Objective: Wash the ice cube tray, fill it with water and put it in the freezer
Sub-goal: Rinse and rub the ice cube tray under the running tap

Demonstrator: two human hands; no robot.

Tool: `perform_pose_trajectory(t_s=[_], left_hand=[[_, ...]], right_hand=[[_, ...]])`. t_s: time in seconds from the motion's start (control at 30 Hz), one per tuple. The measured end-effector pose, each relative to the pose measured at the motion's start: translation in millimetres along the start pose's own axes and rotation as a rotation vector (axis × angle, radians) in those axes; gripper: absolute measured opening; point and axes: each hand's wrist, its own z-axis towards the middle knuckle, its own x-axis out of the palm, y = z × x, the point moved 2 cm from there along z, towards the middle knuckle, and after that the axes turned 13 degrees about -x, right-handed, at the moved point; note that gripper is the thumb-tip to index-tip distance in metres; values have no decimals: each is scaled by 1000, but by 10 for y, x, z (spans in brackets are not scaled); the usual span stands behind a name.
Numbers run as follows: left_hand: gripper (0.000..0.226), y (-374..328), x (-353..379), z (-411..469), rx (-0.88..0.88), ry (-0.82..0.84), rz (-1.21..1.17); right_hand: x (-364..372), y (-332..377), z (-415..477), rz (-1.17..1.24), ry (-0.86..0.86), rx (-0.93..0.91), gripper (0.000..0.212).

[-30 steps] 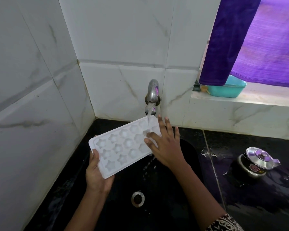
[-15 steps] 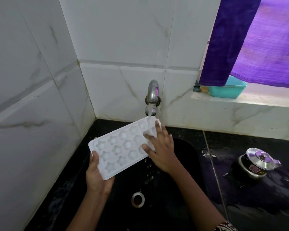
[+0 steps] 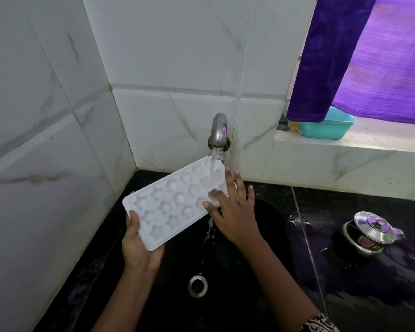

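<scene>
A white ice cube tray (image 3: pixel 170 202) with star and round moulds is held tilted over the black sink (image 3: pixel 268 236), its far end under the running metal tap (image 3: pixel 219 131). My left hand (image 3: pixel 139 245) grips the tray's near corner from below, thumb on the rim. My right hand (image 3: pixel 233 212) lies on the tray's right end with fingers spread, rubbing the wet moulds. Water runs off the tray's edge and falls toward the drain (image 3: pixel 197 285).
White marble tiles close in on the left and behind. A wet black counter (image 3: pixel 345 295) on the right carries a steel lidded pot (image 3: pixel 369 233). A teal tub (image 3: pixel 331 127) sits on the window ledge under a purple curtain (image 3: pixel 359 56).
My right hand has slid back and forth over the tray's right end, now with fingers more spread. The tray stays under the tap in my left hand.
</scene>
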Motion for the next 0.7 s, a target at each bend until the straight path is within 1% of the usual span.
perform_pose_trajectory(t_s=[0.1,0.2,0.27,0.33,0.37,0.4,0.47,0.53,0.6,0.7], left_hand=[[59,-49,-31,17,33,-11,-3],[61,-22,-50,-6,26,-18,-5],[62,14,-23,-23,6,-21,-16],[62,-1,-16,-12,8,-32,-30],[62,-20,-20,-4,16,-37,-31],[62,-33,-25,-4,21,-37,-28],[62,-30,-10,-16,24,-31,-12],[62,-18,22,-25,14,-22,-12],[62,-38,40,-16,11,-23,-17],[62,-64,31,-6,13,-30,-10]], right_hand=[[-2,-24,19,-10,57,-75,45],[-53,-82,26,-66,25,-54,40],[-31,-3,29,-72,-12,-45,47],[21,48,4,-55,10,-74,56],[31,27,-9,-60,34,-86,56],[23,-18,-14,-69,48,-82,54],[-19,-71,6,-59,14,-36,48],[-11,-16,21,-52,-28,-30,51],[28,30,15,-36,-13,-56,56],[-5,-76,5,-28,-7,-37,48]])
